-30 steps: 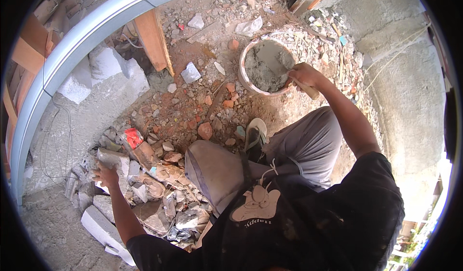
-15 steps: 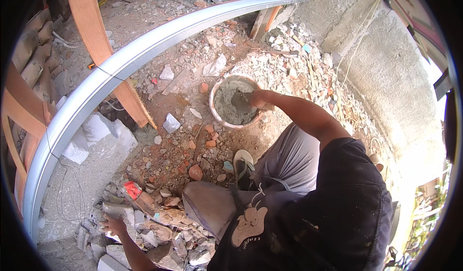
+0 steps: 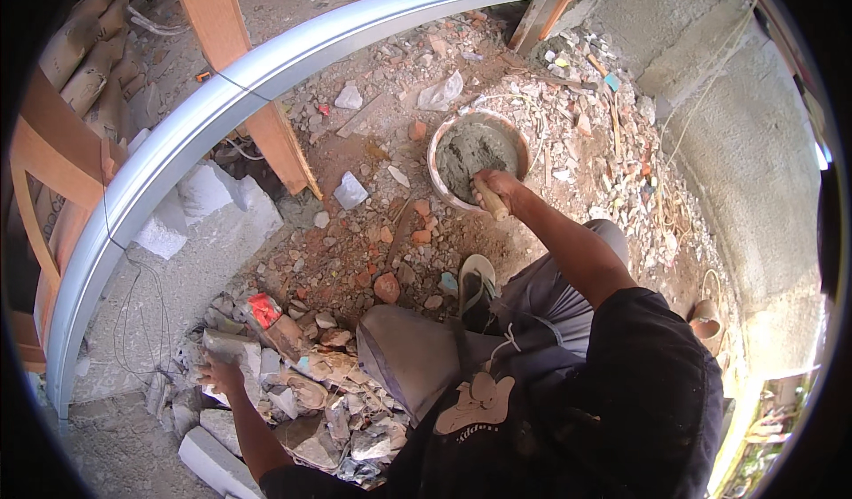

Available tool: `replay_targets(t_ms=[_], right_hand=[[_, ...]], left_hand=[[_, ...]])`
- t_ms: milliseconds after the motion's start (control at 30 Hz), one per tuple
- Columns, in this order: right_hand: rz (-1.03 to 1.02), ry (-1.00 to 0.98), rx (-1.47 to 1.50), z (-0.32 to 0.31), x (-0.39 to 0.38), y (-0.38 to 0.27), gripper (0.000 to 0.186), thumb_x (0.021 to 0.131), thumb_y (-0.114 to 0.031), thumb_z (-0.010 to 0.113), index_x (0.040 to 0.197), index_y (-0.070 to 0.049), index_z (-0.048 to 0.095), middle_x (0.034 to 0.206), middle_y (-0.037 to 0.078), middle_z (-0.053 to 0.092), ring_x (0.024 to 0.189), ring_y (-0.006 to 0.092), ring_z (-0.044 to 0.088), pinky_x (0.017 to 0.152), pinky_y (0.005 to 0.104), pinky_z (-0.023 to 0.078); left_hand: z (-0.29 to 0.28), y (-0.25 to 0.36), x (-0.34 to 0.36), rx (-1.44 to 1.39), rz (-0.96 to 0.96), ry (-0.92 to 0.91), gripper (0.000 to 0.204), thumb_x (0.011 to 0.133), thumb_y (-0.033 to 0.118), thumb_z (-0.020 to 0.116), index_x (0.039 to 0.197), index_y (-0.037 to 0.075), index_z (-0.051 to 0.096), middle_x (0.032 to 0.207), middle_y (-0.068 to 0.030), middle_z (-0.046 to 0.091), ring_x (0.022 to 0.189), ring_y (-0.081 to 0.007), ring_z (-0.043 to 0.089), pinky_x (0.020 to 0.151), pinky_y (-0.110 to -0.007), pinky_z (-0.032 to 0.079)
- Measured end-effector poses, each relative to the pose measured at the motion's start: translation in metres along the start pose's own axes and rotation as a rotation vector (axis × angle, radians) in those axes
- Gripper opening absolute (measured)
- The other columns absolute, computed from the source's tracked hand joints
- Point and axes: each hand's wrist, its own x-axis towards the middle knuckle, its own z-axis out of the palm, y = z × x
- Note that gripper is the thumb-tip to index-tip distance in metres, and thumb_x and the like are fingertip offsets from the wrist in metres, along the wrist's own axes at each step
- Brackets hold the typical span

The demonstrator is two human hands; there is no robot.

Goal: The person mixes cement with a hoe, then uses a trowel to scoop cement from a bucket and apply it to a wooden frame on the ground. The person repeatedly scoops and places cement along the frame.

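Right hand (image 3: 499,184) has come down at the mortar pan's (image 3: 441,188) near rim | grips wooden trowel handle (image 3: 491,199), long axis slanting toward the mortar | left hand (image 3: 222,375) spread on rubble pile (image 3: 302,401)

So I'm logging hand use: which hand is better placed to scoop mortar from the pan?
Right hand: it grips a wooden handle at the mortar pan. Left hand rests on rubble, far off.

Rubble-strewn ground (image 3: 355,259) under mortar pan (image 3: 444,184)
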Motion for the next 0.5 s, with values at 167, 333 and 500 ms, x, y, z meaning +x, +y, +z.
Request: replay_targets(t_ms=[167,333,500], right_hand=[[-0.06,0.044,0.015,-0.005,-0.029,0.021,0.021,0.092,-0.024,0.051,0.095,-0.003,0.055,0.068,0.007,0.054,0.05,0.0168,0.054,0.042,0.0297,0.048],[-0.294,0.203,-0.267,0.009,-0.062,0.02,0.028,0.09,-0.027,0.053,0.097,0.0,0.056,0.068,0.007,0.056,0.05,0.0159,0.054,0.041,0.03,0.046],[-0.808,0.617,-1.183,-0.001,-0.083,-0.005,0.041,0.084,-0.027,0.058,0.109,0.004,0.054,0.081,0.024,0.064,0.073,0.0403,0.065,0.066,0.045,0.052]], left_hand=[[0.014,-0.005,0.006,0.049,0.049,0.038,0.096,0.072,0.043,0.078,0.147,0.024,0.023,0.15,-0.0234,0.017,0.134,-0.0549,0.018,0.091,-0.071,0.038],[0.013,-0.004,0.006,0.046,0.062,0.069,0.093,0.073,0.043,0.077,0.146,0.021,0.025,0.148,-0.024,0.02,0.133,-0.055,0.019,0.09,-0.071,0.038],[0.015,-0.009,0.009,0.07,0.043,0.049,0.092,0.074,0.04,0.077,0.147,0.022,0.023,0.149,-0.0235,0.02,0.134,-0.0541,0.018,0.091,-0.071,0.037]])
